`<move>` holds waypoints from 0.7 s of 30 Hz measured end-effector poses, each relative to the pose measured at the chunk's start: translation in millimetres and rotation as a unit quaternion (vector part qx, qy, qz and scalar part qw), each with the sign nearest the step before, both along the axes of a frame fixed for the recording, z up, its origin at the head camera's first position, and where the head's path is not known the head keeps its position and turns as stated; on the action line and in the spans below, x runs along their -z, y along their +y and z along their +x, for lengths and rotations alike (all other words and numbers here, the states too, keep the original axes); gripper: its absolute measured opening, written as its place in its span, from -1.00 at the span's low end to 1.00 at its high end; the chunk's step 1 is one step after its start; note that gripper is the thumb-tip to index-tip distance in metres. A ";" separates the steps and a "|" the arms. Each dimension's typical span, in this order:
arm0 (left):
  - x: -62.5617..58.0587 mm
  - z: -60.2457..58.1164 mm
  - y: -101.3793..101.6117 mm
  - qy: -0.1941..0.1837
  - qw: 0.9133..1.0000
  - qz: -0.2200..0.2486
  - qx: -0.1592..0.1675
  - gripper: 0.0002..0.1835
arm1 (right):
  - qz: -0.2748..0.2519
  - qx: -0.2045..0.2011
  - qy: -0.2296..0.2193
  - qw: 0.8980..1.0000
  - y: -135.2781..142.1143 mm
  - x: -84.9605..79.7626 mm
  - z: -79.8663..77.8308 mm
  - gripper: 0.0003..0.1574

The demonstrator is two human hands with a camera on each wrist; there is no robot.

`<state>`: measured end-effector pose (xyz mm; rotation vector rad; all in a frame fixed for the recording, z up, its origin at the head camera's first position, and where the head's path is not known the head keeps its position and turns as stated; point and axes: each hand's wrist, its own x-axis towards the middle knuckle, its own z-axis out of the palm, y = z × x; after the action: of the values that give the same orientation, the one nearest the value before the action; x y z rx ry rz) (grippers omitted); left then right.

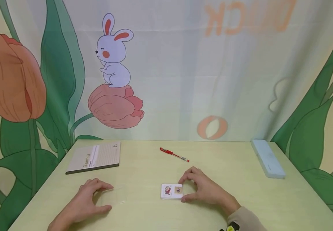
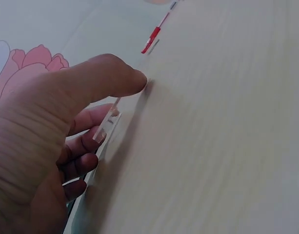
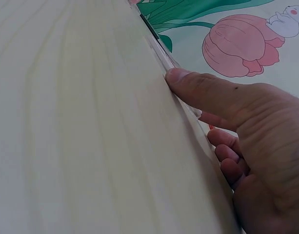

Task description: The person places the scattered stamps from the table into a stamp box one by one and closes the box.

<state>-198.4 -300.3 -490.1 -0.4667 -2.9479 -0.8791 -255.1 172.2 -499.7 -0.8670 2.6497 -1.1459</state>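
My left hand (image 1: 83, 200) spans a clear, flat plastic lid (image 1: 118, 195), thumb at its near edge and fingers at its far edge. In the left wrist view the clear lid (image 2: 106, 124) shows edge-on between thumb and fingers, slightly above the tabletop. A small flat white card box (image 1: 171, 195) lies right of centre, printed with a colourful figure and a brown square. At that box's right end, my right hand (image 1: 205, 189) holds it between thumb and fingers. The right wrist view shows the box mostly hidden behind the thumb.
A notebook (image 1: 97, 158) lies at the back left of the table (image 1: 143, 170). Behind the card box is a red pen (image 1: 174, 154), lying diagonally. A pale blue pencil case (image 1: 267, 158) rests at the back right. A printed curtain (image 1: 166, 80) hangs along the table's far edge.
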 end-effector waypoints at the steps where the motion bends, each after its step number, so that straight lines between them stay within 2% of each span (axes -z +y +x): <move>1: -0.4 -0.1 1.4 0.003 1.000 0.001 0.001 -0.37 | 0.001 0.000 0.000 1.000 -0.1 -0.2 0.0 -0.40; 7: -7.8 -4.2 14.9 0.048 0.998 0.022 0.024 -0.42 | 0.006 0.001 0.004 1.000 0.0 0.1 -0.6 -0.40; 13: -20.0 -15.4 38.1 0.106 0.991 0.049 0.060 -0.41 | 0.005 -0.001 0.006 1.000 0.1 0.9 -0.9 -0.40; 16: -24.7 -22.4 52.3 0.112 0.989 0.061 0.079 -0.40 | 0.005 0.001 0.004 1.000 0.4 1.0 -0.5 -0.40; 21: -26.9 -32.2 75.3 0.095 0.987 0.082 0.096 -0.40 | 0.002 0.003 0.002 1.000 0.3 0.6 -0.3 -0.41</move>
<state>-230.7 -225.0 -463.2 -0.7876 -2.6655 -1.0220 -255.3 172.4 -500.3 -0.8632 2.6584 -1.1405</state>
